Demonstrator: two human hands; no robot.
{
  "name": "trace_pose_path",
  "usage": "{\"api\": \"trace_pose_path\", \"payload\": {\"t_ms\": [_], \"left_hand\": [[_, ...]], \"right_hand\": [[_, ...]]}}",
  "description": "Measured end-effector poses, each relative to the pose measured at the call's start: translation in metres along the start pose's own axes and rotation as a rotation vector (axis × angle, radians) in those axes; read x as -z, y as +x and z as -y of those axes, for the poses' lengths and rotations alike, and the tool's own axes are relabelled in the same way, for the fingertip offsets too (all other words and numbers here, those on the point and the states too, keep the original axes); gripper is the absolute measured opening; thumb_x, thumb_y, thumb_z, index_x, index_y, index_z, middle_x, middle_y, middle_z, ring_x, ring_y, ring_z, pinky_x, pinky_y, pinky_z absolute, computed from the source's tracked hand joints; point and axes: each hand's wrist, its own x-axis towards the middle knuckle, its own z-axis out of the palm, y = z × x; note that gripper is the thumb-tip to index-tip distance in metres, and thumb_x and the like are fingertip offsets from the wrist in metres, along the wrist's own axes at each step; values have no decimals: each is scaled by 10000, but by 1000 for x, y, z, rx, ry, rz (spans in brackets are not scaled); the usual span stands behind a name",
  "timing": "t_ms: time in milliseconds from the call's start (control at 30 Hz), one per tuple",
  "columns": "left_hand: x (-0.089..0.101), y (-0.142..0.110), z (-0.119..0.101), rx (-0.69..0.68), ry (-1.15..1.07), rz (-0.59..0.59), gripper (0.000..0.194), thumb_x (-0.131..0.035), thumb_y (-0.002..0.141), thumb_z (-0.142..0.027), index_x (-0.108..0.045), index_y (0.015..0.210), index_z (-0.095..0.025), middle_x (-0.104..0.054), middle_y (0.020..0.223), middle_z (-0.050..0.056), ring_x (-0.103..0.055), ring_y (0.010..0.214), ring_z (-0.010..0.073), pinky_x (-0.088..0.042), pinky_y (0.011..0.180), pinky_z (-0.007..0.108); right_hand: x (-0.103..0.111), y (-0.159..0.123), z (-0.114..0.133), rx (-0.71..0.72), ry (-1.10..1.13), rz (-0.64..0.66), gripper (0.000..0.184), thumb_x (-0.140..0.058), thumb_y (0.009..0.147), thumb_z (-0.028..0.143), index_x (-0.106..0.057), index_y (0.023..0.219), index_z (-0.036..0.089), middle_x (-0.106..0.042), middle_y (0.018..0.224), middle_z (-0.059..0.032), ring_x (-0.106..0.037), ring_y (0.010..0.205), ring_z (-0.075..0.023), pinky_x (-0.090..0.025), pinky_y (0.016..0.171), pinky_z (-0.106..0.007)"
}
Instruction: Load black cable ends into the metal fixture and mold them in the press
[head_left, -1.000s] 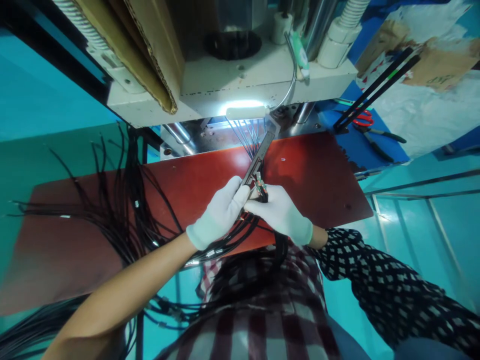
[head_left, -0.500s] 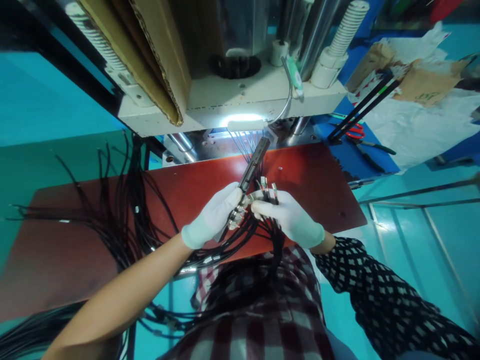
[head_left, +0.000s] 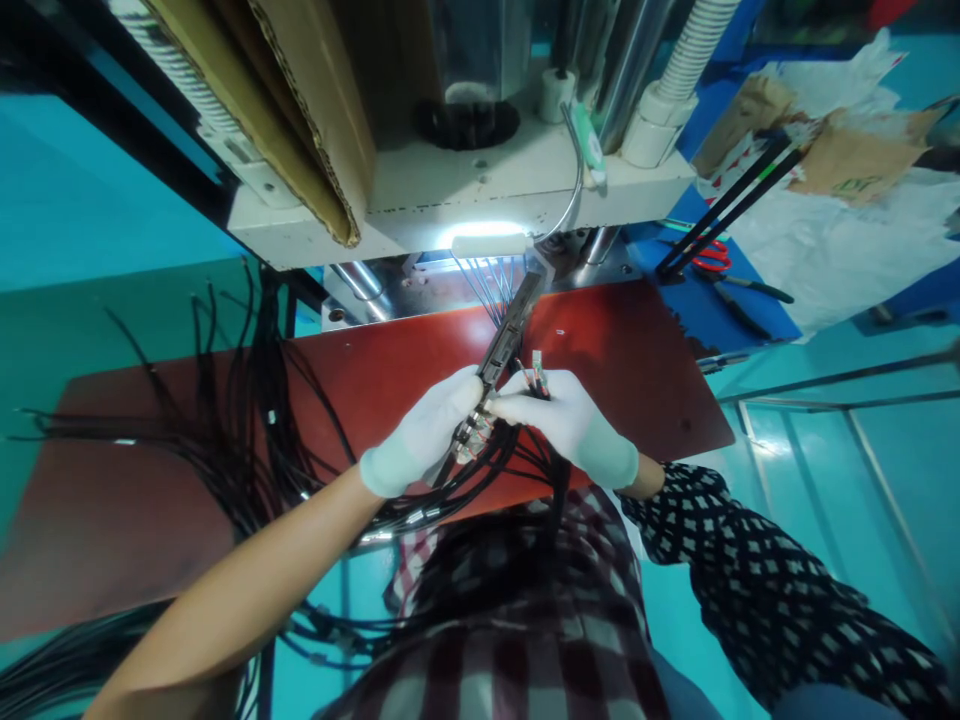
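My left hand [head_left: 442, 420], in a white glove, is closed around a long dark metal bar [head_left: 511, 325] with slots along its face. The bar slants up and away from me over the red-brown board. Several small metal cable connectors [head_left: 472, 436] sit along its lower part. Gloved as well, my right hand [head_left: 566, 415] is closed on black cables, whose connector ends [head_left: 538, 366] poke up between its fingers. Its thumb and index finger pinch at the bar beside my left thumb; what lies between them is too small to make out. Black cables [head_left: 559, 480] hang below toward my lap.
A press [head_left: 420, 205] with a lit lamp [head_left: 491, 245] stands ahead. Cardboard [head_left: 352, 150] leans on its left. The red-brown board [head_left: 637, 370] carries black cable bundles [head_left: 262, 440] on the left. Pliers [head_left: 742, 308] and red-handled scissors [head_left: 712, 256] lie on a blue surface at right.
My right hand has moved left, closer to the bar and my left thumb. Fewer connector ends show above its fingers. My left hand keeps its hold on the bar.
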Motion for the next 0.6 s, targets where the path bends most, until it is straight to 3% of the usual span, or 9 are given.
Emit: {"api": "trace_pose_path", "payload": {"t_ms": [167, 267, 400, 600], "left_hand": [[0, 0, -2, -24, 61, 18, 342, -414, 1014, -442, -557, 914, -148, -576, 911, 50, -522, 865, 178, -457, 830, 304], [0, -1, -2, -12, 191, 12, 343, -406, 1014, -460, -533, 899, -164, -532, 849, 30, -486, 802, 165, -441, 766, 291], [-1, -3, 1, -29, 382, -80, 308, -432, 1012, -450, -477, 862, -185, -449, 779, -11, -409, 700, 127, -389, 675, 259], [-1, -3, -4, 81, 183, -73, 344, -410, 1012, -484, -465, 856, -182, -435, 744, -16, -399, 623, 106, -366, 561, 245]], "right_hand": [[-1, -3, 0, 39, -154, -19, 198, -653, 829, 273, -626, 671, 157, -604, 666, 17, -544, 694, -136, -418, 697, -277], [-3, -1, -2, 33, -236, -36, 193, -640, 829, 274, -622, 672, 163, -620, 684, 15, -553, 707, -142, -407, 702, -277], [-10, 0, -11, 13, -246, -74, 217, -624, 849, 308, -600, 683, 170, -607, 690, 18, -533, 699, -136, -404, 681, -269], [-14, -8, -16, 85, -70, -310, 182, -567, 913, 370, -562, 1004, 212, -613, 816, 22, -495, 630, -107, -425, 632, -251]]}}
